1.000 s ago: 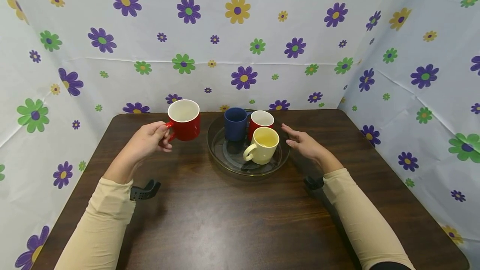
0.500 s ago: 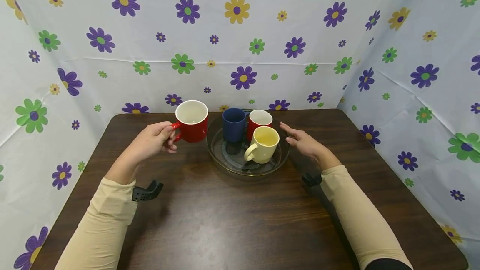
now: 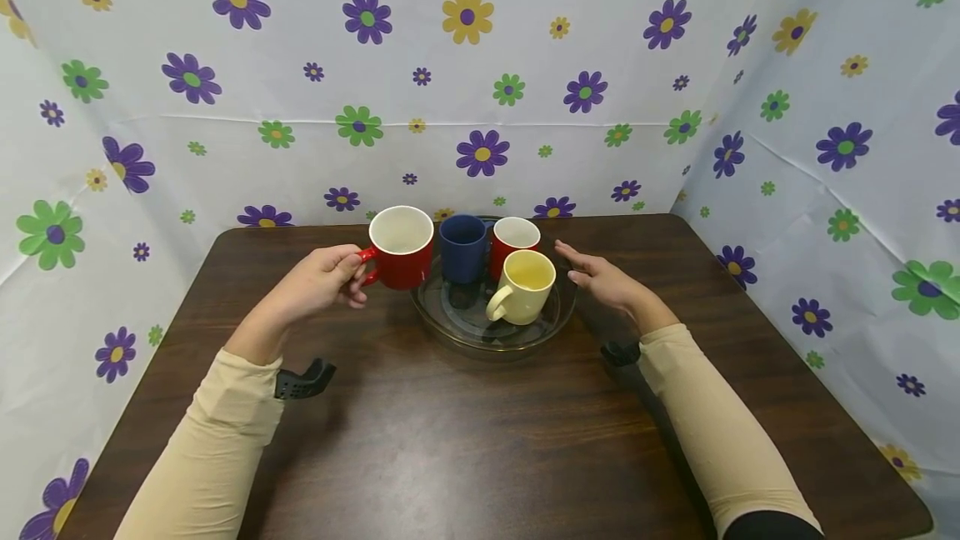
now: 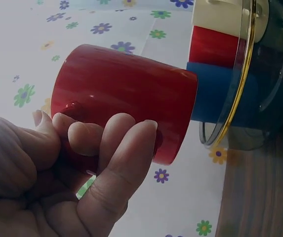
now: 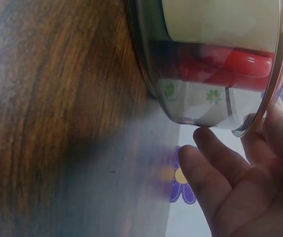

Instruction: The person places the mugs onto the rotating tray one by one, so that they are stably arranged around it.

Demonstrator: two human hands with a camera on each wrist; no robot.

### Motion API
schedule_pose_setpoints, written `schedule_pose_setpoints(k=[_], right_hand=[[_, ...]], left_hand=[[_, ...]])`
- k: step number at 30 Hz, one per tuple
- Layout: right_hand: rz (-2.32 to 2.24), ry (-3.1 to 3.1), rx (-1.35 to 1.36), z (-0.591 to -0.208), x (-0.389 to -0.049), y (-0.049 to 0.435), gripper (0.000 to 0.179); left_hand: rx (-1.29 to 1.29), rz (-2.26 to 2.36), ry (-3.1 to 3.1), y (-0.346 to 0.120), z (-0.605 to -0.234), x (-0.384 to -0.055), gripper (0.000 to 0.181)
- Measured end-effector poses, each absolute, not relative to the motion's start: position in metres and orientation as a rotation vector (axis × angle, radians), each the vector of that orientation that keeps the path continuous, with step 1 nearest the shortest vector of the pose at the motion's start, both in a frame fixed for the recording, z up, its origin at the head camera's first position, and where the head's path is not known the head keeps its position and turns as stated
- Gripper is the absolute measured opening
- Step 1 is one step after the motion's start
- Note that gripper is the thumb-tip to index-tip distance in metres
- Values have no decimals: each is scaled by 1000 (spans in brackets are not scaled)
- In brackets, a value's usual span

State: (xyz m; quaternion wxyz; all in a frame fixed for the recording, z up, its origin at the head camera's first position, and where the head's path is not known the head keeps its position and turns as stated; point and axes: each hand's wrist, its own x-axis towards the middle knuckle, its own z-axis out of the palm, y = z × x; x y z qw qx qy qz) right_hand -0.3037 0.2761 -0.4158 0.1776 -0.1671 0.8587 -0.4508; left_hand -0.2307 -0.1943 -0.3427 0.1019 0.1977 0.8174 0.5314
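Observation:
My left hand point(image 3: 326, 280) pinches the handle of a large red mug point(image 3: 405, 261) with a white inside. The mug hangs upright by the left rim of a round glass dish point(image 3: 495, 348) and overlaps that rim in the head view. Inside the dish stand a blue mug point(image 3: 461, 250), a smaller red mug point(image 3: 501, 257) and a pale yellow mug point(image 3: 525, 294) whose handle points left. At the dish's right side is my right hand point(image 3: 611, 283), fingers extended. In the right wrist view its fingertips point(image 5: 203, 134) are right at the glass wall.
A dark wood table point(image 3: 465, 440) lies under everything. White flowered cloth point(image 3: 315, 165) hangs close behind the table and along both sides. Black straps with camera mounts point(image 3: 303, 380) sit at both wrists.
My left hand has carried the large red mug rightward and slightly lower, up to the dish. The right hand has stayed beside the dish; the head view has shifted slightly.

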Motion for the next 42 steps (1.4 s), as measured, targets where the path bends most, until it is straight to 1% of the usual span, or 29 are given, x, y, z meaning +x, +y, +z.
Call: schedule_pose_setpoints(k=[10,30,42], right_hand=[[-1281,2417,-457,-414,-306,276,59],[-1277,2421,-443,-416,-307,276,58],[-1279,2421,-439,-415,-306,276,58]], left_hand=[[606,1592,2319,-181,-345,-237,30],[637,1526,2227,-153,-361,-254,28],[597,1505,2202,-143,-366,-259,31]])
